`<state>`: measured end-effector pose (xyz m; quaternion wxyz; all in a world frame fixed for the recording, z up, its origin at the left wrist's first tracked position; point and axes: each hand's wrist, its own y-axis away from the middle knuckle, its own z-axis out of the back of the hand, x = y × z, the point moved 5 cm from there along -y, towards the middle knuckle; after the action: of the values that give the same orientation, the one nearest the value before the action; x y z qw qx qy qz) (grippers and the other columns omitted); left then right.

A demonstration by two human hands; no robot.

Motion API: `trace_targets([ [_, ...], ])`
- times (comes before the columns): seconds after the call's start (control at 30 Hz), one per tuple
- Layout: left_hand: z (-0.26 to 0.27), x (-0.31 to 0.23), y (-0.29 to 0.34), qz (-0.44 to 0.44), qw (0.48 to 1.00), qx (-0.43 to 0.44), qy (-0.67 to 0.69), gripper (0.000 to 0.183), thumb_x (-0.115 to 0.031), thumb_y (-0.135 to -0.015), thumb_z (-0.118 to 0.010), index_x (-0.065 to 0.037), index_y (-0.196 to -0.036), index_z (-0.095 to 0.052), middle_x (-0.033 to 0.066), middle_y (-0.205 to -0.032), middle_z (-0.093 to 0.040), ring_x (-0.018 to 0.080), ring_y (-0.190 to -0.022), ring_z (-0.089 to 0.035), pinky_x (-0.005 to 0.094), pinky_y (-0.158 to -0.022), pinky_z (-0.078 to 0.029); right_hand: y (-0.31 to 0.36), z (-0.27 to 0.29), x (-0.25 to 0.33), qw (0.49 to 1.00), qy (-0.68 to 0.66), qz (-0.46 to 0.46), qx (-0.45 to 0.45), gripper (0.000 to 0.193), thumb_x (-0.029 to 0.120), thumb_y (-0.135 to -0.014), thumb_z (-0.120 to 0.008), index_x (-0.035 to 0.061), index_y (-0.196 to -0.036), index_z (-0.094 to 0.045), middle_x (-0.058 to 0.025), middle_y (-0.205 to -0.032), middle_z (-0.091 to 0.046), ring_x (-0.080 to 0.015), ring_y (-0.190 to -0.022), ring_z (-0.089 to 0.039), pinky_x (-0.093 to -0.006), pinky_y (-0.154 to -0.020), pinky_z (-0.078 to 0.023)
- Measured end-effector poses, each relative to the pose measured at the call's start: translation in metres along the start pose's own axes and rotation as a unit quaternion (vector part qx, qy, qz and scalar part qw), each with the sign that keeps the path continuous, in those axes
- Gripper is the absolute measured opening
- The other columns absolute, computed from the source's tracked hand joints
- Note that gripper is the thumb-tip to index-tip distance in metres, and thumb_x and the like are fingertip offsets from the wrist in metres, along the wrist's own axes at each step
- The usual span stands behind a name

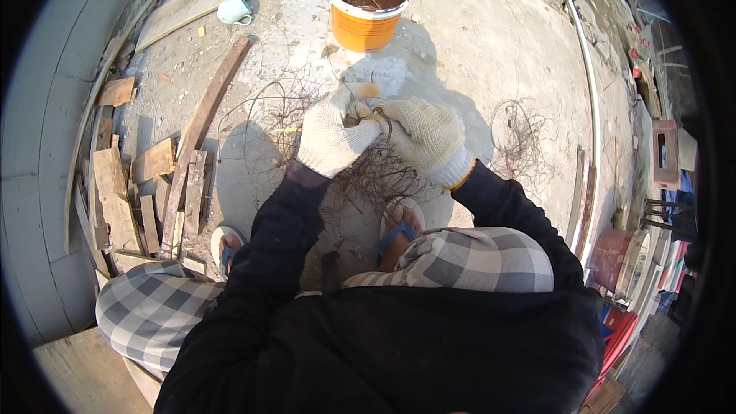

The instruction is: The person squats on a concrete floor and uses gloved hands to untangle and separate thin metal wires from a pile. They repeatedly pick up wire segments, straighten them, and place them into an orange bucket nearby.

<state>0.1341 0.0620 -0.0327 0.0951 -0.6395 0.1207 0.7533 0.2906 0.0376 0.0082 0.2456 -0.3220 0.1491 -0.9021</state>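
Both my hands wear white knitted gloves and meet in front of me, above a tangle of thin rusty wire (pixel 383 176). My left hand (pixel 337 130) is closed around a piece of dark wire, which shows between thumb and fingers. Touching it from the right, my right hand (pixel 427 136) pinches the same dark wire near its bent end. Loose strands of wire (pixel 287 100) spread on the ground just beyond my left hand. A separate wire bundle (pixel 523 136) lies on the concrete to the right.
An orange bucket (pixel 366 31) with a white rim and dark brown inside stands ahead. A pale blue cup (pixel 234 10) lies left of it. Wood scraps (pixel 115 199) and a long plank (pixel 203 119) lie at left. A white pipe (pixel 586 69) runs along the right, beside stacked clutter.
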Motion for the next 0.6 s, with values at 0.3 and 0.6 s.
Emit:
trace_targets([
  [0.3, 0.004, -0.030, 0.013, -0.138, 0.963, -0.198, -0.120, 0.081, -0.007, -0.075, -0.072, -0.002, -0.149, -0.041, 0.0054, -0.076, -0.070, 0.0136, -0.066, -0.067, 0.0267, -0.063, -0.054, -0.006, 0.002, 0.008, 0.997, 0.072, -0.008, 0.037, 0.020, 0.022, -0.085, -0.069, 0.0117, -0.102, -0.068, -0.0103, -0.092, -0.069, -0.0305, -0.082, -0.069, -0.0400, -0.068, -0.054],
  [0.6, 0.039, -0.008, -0.003, -0.077, 0.992, -0.099, -0.016, 0.073, -0.020, -0.089, -0.073, -0.001, -0.151, -0.039, 0.0234, -0.133, -0.061, 0.0242, -0.110, -0.067, 0.0336, -0.094, -0.054, 0.000, 0.001, -0.021, 0.984, -0.037, -0.166, 0.054, 0.021, 0.030, -0.091, -0.068, 0.0095, -0.094, -0.068, -0.0131, -0.084, -0.068, -0.0340, -0.075, -0.068, -0.0406, -0.065, -0.053],
])
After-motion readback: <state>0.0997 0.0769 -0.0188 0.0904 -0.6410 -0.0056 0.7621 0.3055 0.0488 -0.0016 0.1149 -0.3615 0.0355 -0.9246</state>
